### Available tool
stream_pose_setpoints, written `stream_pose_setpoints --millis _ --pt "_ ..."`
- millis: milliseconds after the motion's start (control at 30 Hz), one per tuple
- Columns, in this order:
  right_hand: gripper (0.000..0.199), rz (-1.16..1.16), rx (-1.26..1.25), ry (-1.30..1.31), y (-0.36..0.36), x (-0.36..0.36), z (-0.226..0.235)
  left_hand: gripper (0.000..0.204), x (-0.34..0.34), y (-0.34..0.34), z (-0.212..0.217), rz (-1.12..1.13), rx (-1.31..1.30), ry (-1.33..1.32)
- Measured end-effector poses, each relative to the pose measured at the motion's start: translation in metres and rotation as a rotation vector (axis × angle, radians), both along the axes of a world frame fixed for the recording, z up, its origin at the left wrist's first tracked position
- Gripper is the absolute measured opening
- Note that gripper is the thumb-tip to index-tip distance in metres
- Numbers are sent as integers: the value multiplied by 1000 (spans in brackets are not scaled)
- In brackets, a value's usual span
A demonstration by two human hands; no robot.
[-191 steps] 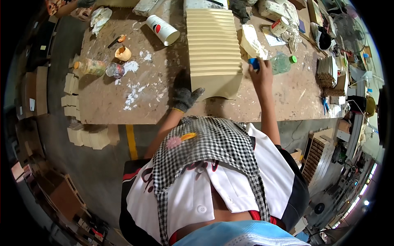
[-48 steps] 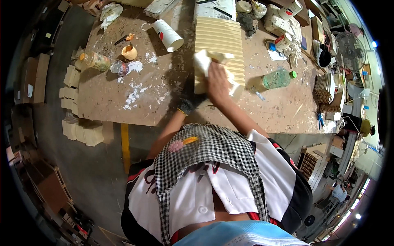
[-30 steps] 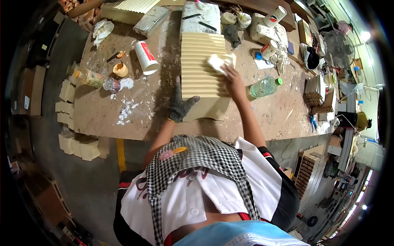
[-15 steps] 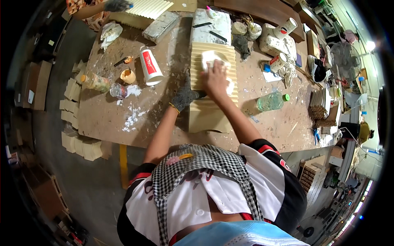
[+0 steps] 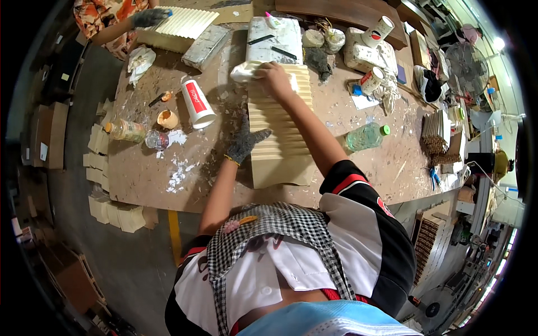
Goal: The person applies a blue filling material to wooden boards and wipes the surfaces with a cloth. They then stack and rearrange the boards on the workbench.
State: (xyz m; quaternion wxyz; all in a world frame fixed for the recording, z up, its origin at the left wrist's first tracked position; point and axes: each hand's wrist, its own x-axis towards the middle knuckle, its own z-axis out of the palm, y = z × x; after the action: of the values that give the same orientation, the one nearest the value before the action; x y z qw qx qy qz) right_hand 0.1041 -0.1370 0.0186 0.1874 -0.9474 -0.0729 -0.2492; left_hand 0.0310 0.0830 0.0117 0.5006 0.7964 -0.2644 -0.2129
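A cream ribbed panel (image 5: 279, 120) lies lengthwise in front of me on the worktable. My bare right hand (image 5: 274, 80) is closed on a white cloth (image 5: 244, 71) at the panel's far end, with part of the cloth hanging past its left edge. More white shows beyond my fingers, on the ribs. My left hand (image 5: 244, 143), in a dark grey knitted glove, rests against the panel's left edge. Its thumb stretches over the ribs and its fingers point away from me along the side. The panel's far end meets a white-smeared block (image 5: 273, 42) with two black-handled tools on it.
Left on the worktable (image 5: 224, 179) are a large paper cup (image 5: 198, 103), an orange-stained small cup (image 5: 167, 119) and bottles. A green-capped bottle (image 5: 367, 137) lies to the right. Cups, rags and a plastered block (image 5: 358, 53) crowd the back right. A co-worker's gloved hand (image 5: 151, 18) touches another ribbed panel (image 5: 182, 28).
My right hand has gone from the middle of the ribs to the panel's far left, gathering the cloth. My left hand's thumb now shows on top of the ribs.
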Motion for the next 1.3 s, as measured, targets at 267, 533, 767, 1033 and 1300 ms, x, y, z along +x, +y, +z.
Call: stream_pose_setpoints --millis 267,533,767,1033,1300 --pt "12 -622 -238 270 -146 -107 -12 106 -4 -1 12 27 -210 400" --pt "20 -421 140 -18 -100 -89 61 117 44 -20 -7 99 -157 201" --pt "12 -187 135 144 -89 -22 2 126 72 -54 -9 140 -7 133" --pt "12 78 -97 176 40 76 4 96 91 -63 -52 93 -188 -204" --pt "13 -221 4 -28 -106 -34 -11 104 65 -59 0 228 -125 252"
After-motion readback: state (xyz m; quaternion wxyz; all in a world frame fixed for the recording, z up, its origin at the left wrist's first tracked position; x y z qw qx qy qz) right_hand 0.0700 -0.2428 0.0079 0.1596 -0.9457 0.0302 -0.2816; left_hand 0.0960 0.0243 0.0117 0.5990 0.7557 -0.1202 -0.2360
